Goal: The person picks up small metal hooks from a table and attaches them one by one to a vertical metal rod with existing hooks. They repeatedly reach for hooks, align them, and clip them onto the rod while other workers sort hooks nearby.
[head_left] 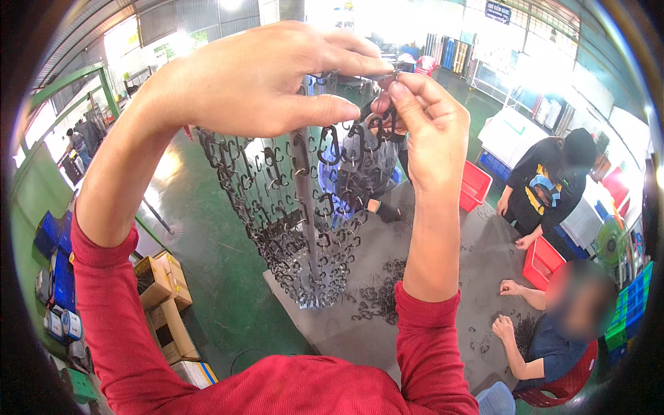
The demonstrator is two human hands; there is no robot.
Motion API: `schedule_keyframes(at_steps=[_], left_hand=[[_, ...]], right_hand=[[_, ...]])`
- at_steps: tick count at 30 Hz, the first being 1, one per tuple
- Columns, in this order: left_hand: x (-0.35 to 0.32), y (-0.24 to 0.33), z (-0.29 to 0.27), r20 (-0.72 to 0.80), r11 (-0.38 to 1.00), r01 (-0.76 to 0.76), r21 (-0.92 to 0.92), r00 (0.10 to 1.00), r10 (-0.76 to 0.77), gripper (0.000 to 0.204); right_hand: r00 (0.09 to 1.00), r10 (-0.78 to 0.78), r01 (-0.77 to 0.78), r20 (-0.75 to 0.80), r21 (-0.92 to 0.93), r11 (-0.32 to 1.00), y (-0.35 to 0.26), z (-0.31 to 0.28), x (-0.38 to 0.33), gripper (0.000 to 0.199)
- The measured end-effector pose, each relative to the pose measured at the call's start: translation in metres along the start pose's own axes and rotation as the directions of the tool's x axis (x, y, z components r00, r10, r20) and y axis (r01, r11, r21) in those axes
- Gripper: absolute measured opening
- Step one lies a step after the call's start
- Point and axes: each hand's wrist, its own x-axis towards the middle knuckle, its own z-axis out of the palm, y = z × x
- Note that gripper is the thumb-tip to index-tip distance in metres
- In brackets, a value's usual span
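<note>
Hiding hook rack (303, 187) top edge: left hand (270, 86), grip can't tell; right hand (432, 124) pinches mostly hidden small piece (394, 75).

Hooks (290, 245) are done in pretty much black, sleeves (107, 304) in solid red, table (491, 263) kinda grey, floor (235, 277) coloured deep green.

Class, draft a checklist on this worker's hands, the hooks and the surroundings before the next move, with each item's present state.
1. Left hand above the hanging hooks: ok.
2. Right hand raised beside it: ok.
3. Right grip firm on a hook: cannot tell; fingers obscure it.
4. Loose hooks on the table: ok, scattered and piled.
5. Others well clear: cannot tell; another person's hand shows beside the hanging hooks.
</note>
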Motion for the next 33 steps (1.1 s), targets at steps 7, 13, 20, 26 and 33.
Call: schedule_keyframes(at_steps=[7,13,20,26,33], left_hand=[[0.005,0.014,-0.002,-0.011,0.997,0.012,0.077,1.000,-0.011,0.046],[0.009,0.015,-0.001,-0.003,0.995,0.011,0.097,1.000,-0.011,0.048],[0.010,0.004,0.002,0.007,0.999,-0.035,-0.039,0.999,0.035,0.049],[0.010,0.001,-0.006,0.048,0.989,-0.048,-0.140,0.997,0.055,0.054],[0.016,0.001,-0.007,0.043,0.988,-0.059,-0.143,0.997,0.066,0.054]], right_hand=[[0.993,-0.094,0.095,-0.071,0.022,0.995,0.001,-0.003,-0.005,0.010],[0.995,-0.080,0.083,-0.057,0.042,0.996,-0.002,-0.009,-0.007,0.010],[0.997,-0.077,0.075,0.013,0.072,0.995,0.001,-0.011,-0.011,0.013],[0.975,0.031,-0.054,0.219,0.098,0.994,-0.010,-0.022,-0.013,0.018],[0.990,0.068,-0.092,0.125,0.199,0.976,-0.005,-0.015,-0.013,0.015]])
